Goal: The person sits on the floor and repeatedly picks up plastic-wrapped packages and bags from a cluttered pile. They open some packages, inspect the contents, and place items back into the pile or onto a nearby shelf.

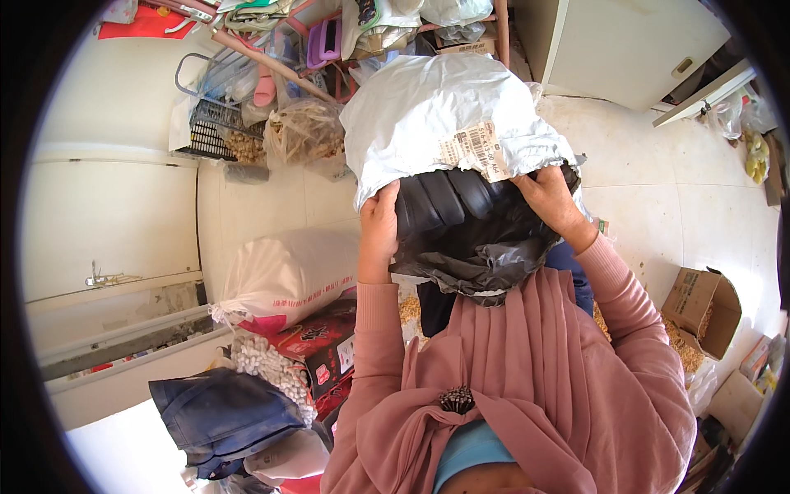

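A large white plastic mailer bag (pixel 426 105) with a black lining is held up in front of my chest, its torn mouth facing me. My left hand (pixel 379 219) grips the left edge of the opening, thumb on the white outside. On the right side of the mouth, my right hand (pixel 549 194) pinches the rim beside a printed label (pixel 481 150). Inside lies a black, padded-looking item with ribbed segments (pixel 441 197); what it is, I cannot tell. Crumpled black plastic (pixel 481 265) hangs at the near edge of the opening.
At left, a stuffed white sack (pixel 290 278) rests by red boxes (pixel 327 346) and a dark blue bag (pixel 228 414). A pink rack (pixel 271 65) with bags stands ahead. An open cardboard box (pixel 694 302) sits on the floor at right, near scattered yellow kernels (pixel 682 349).
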